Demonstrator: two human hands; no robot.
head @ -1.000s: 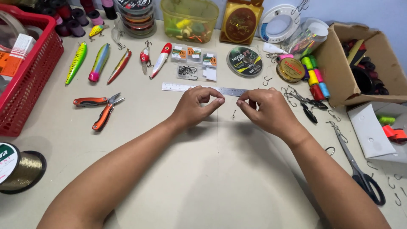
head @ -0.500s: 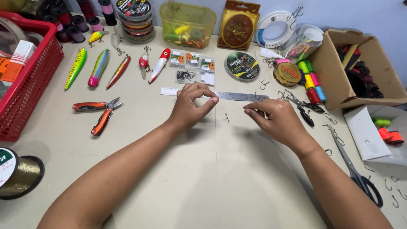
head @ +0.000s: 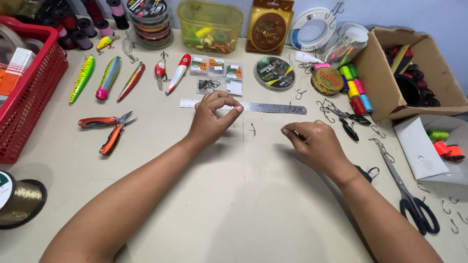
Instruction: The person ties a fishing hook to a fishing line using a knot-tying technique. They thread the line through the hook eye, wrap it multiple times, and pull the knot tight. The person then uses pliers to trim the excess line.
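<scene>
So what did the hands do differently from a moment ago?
The left hand and right hand drew apart: earlier their pinched fingertips nearly met, now a wide gap shows. The small hook hangs between them, a little more toward the left hand than before. Both hands stay pinched. The steel ruler, pliers and scissors lie unmoved.

We cannot tell whether any line runs between the left hand and right hand: too fine. The spool at lower left and the red basket at upper left are cut off by the frame edge.
</scene>
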